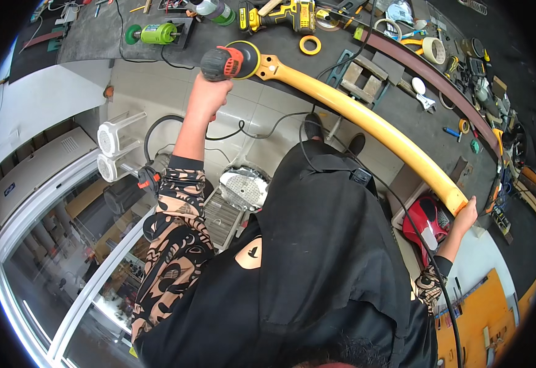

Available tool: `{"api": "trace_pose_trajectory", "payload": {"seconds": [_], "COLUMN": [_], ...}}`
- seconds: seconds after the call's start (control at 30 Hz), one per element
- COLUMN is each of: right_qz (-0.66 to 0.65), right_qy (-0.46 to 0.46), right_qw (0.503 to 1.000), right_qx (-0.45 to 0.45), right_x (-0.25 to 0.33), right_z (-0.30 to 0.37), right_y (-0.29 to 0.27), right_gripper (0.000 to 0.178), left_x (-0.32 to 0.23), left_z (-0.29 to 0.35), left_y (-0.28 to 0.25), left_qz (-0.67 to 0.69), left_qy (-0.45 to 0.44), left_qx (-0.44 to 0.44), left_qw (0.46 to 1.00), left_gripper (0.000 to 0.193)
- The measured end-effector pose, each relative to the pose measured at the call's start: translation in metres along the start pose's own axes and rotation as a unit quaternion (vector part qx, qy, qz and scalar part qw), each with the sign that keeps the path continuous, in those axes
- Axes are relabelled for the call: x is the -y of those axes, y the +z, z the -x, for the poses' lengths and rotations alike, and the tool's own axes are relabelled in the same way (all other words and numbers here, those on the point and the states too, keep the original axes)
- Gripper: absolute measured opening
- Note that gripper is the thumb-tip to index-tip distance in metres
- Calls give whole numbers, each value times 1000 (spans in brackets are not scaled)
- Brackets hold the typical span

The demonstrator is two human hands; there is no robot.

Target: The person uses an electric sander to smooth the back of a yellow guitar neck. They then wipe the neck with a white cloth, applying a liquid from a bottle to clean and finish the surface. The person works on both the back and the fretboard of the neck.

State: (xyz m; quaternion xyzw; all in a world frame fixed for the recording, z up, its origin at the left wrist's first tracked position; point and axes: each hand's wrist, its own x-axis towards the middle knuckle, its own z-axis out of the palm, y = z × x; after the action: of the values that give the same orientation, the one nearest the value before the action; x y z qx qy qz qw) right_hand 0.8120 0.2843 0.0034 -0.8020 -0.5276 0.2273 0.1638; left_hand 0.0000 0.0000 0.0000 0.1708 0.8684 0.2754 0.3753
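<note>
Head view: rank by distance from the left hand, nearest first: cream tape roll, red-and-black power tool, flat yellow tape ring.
1. Red-and-black power tool: held in the left hand.
2. Flat yellow tape ring: on the bench, to its right.
3. Cream tape roll: much farther right.

Workshop: you sit at its dark workbench (90, 43), stocked as follows. One yellow-and-black cordless power tool (292, 15); one bright green motor-like tool (159, 34); one vise-like clamp (372, 87); one yellow tape roll (310, 45); one wider, pale tape roll (434, 50); assorted hand tools towards your right. In your left hand (211, 92): one disc-headed rotary tool (222, 63). Below you: pale tiled floor (234, 101).
</note>
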Motion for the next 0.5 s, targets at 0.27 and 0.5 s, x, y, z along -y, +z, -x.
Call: {"api": "trace_pose_trajectory", "payload": {"seconds": [0.27,0.5], "right_qz": [-15,1], "right_qy": [2,-13], "right_qw": [1000,1000], "right_qx": [-23,-19], "right_x": [13,10], "right_z": [5,4], "right_y": [15,-9], "right_gripper": [64,64], "left_x": [-10,-5], "left_z": [-6,17], "left_y": [-3,19], "left_qz": [-20,4], "left_qy": [-21,-10], "left_qx": [-2,36], "left_qw": [1000,999], "left_gripper": [20,21]}}
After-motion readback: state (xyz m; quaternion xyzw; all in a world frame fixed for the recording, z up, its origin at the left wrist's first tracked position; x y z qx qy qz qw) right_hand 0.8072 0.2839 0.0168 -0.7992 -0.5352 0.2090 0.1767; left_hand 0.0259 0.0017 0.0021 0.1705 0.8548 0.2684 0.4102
